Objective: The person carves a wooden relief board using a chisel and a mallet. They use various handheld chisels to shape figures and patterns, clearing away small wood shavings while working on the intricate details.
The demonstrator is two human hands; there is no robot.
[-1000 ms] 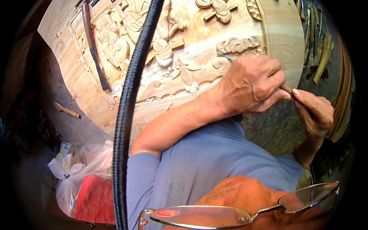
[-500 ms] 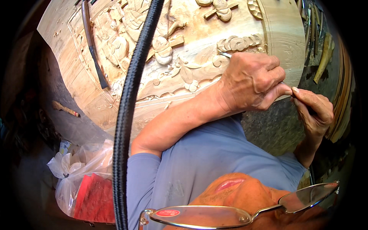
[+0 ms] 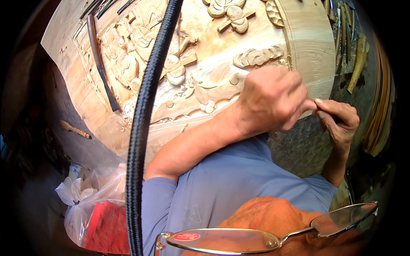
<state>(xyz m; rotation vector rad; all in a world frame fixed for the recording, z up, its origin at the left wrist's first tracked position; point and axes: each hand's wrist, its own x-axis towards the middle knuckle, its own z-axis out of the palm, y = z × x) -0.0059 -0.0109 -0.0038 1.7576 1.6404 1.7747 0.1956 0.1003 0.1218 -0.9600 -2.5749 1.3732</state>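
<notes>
My left hand (image 3: pixel 269 98) is closed around a narrow carving chisel, whose bright blade (image 3: pixel 239 70) rests at a small scroll below a carved cloud-like band (image 3: pixel 256 54) on a pale wooden relief panel (image 3: pixel 316 59). Beside it, my right hand (image 3: pixel 339 119) pinches the end of the chisel's handle, which is mostly hidden by the fingers. A long dark-bladed chisel with a brown handle (image 3: pixel 96 51) lies on the panel's left, with more tools along its top edge.
A black braided cord (image 3: pixel 145 119) crosses the view. Tools and a pale stick (image 3: pixel 358 64) lie beyond the panel, by stacked strips (image 3: pixel 376 102). A wooden-handled object (image 3: pixel 74 128) lies at left, above a plastic bag (image 3: pixel 77 192) and red item (image 3: pixel 104 226).
Both hands and the chisel have shifted a little leftward in the picture, with my left hand slightly lower. The panel appears slightly shifted too. The grips look the same.
</notes>
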